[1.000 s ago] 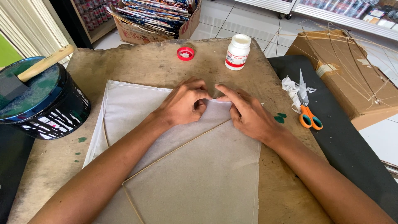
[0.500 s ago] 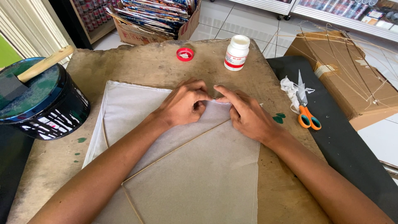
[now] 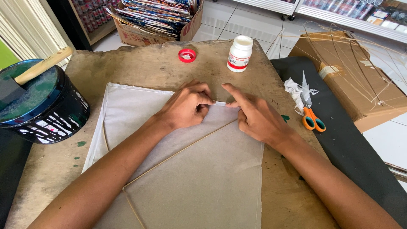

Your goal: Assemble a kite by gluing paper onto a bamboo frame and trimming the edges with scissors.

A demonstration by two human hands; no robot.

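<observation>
Nearest me, my forearms reach in over a sheet of thin white paper [image 3: 199, 182] spread flat on the worn brown desk [image 3: 144, 68]. Slim bamboo sticks [image 3: 178, 153] lie on the sheet, one slanting up toward my hands.

At the sheet's far edge my left hand [image 3: 186, 108] is curled down, fingers bent and pressing a narrow folded strip of the paper against the desk. My right hand [image 3: 254, 116] lies just beside it, index finger stretched out flat along the same fold, its tip almost touching my left fingers. Neither hand grips anything; both press on the paper's edge.

To my left stands a black paint tin [image 3: 46, 112] with a greenish lid, and a wooden-handled brush [image 3: 40, 68] lies across the top. To my right, on a dark mat [image 3: 339, 140], lie orange-handled scissors [image 3: 309, 112] beside some white paper scraps [image 3: 294, 87].

Further off on the desk stand a white glue bottle [image 3: 239, 53] with a red label and, apart from it, its red cap [image 3: 187, 55]. Beyond the desk's right side sits a cardboard box [image 3: 360, 80] with thin sticks across it, and at the far edge another box of colourful printed sheets [image 3: 157, 19].
</observation>
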